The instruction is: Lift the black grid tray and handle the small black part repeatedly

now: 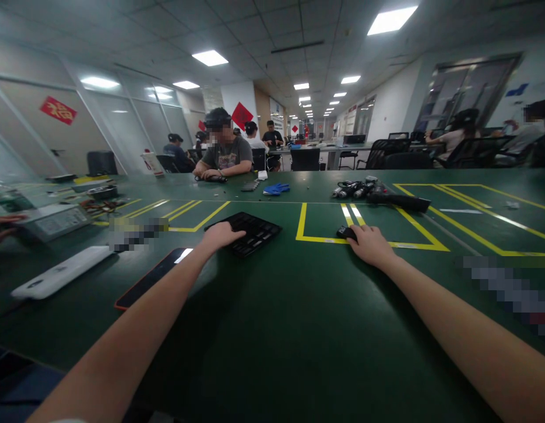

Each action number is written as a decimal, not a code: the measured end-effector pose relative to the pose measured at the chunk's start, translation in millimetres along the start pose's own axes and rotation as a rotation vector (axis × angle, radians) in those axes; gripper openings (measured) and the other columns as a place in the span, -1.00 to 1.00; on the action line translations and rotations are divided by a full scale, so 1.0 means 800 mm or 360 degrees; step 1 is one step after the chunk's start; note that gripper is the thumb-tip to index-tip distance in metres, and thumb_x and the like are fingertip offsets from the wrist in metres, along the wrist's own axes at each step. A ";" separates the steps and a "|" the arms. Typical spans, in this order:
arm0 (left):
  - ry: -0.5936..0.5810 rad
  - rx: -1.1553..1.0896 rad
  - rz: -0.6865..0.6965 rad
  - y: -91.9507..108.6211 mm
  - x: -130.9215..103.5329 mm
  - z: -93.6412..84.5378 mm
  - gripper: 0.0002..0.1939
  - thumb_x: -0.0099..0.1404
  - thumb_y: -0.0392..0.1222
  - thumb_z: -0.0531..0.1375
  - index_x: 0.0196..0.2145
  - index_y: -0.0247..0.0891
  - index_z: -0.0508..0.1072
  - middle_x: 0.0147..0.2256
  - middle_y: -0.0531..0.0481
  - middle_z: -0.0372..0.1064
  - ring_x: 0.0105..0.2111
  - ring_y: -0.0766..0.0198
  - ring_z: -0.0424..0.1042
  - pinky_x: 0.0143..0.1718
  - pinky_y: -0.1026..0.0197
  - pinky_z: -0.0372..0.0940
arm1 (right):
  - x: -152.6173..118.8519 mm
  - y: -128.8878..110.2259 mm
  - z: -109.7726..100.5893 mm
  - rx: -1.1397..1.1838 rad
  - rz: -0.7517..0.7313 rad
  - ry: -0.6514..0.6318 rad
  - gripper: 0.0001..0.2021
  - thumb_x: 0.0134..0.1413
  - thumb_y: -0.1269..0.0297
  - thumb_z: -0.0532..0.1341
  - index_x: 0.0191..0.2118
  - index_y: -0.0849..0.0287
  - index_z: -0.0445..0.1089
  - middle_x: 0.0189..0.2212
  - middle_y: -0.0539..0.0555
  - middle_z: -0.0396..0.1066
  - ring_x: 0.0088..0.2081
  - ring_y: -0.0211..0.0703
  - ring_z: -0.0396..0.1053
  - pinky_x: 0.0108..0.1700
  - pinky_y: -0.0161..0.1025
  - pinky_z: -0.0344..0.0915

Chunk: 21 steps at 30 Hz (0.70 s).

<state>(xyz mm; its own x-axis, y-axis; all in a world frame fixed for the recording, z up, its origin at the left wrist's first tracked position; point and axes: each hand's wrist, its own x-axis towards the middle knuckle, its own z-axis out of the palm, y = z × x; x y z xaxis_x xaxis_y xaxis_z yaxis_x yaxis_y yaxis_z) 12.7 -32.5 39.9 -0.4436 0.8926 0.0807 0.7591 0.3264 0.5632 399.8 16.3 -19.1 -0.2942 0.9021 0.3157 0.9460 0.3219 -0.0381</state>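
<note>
My left hand (223, 235) grips the left edge of a black tray (255, 232) with several compartments, its thumb lying over the rim. Over the yellow taped outline on the green table, my right hand (370, 242) has its fingers closed on a small black object (346, 232), partly covered by the fingertips. A dark flat device with an orange edge (153, 278) lies beside my left forearm.
A white power strip-like bar (63, 271) and a metal box (56, 221) are on the left. Blue gloves (276, 189) and a bundle of black cables (360, 188) lie further back. A person (226, 150) sits across the table (272, 341).
</note>
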 end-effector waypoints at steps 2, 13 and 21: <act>-0.0087 0.0648 0.0136 -0.001 0.005 0.006 -0.66 -0.01 0.07 0.20 -0.54 -0.32 0.42 -0.41 -0.23 0.43 -0.25 -0.02 0.41 -0.38 0.22 0.24 | 0.000 0.002 0.000 0.0023 -0.0007 0.0005 -0.58 0.12 0.18 -0.02 0.04 0.29 0.23 -0.09 0.31 0.33 -0.10 0.14 0.25 -0.10 -0.05 0.18; 0.0099 0.0281 0.0610 0.022 -0.042 0.063 -0.56 0.25 0.10 -0.02 -0.19 -0.36 0.34 -0.27 -0.21 0.37 -0.29 0.11 0.37 -0.33 0.18 0.21 | 0.012 -0.085 0.012 0.0995 -0.0093 -0.0007 -0.56 -0.01 0.28 0.14 0.04 0.25 0.25 -0.07 0.21 0.32 0.01 0.06 0.18 0.03 0.02 0.14; -0.0161 -0.0345 0.0954 0.054 -0.094 0.105 -0.70 0.27 -0.06 0.00 -0.15 -0.32 0.26 -0.43 0.00 0.26 -0.41 0.24 0.28 -0.35 0.18 0.19 | -0.002 -0.123 0.016 0.1611 -0.0666 0.0005 -0.63 -0.04 0.30 0.19 -0.04 0.16 0.30 -0.07 0.12 0.32 0.00 -0.05 0.21 0.07 -0.03 0.13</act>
<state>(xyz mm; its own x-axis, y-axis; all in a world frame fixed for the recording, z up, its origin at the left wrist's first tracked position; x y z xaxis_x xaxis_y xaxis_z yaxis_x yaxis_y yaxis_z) 118.9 -59.6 -11.1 0.0826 0.9290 0.3607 0.7432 -0.2985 0.5988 305.6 -13.2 -28.0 -0.5646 0.6658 0.4878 0.2211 0.6914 -0.6878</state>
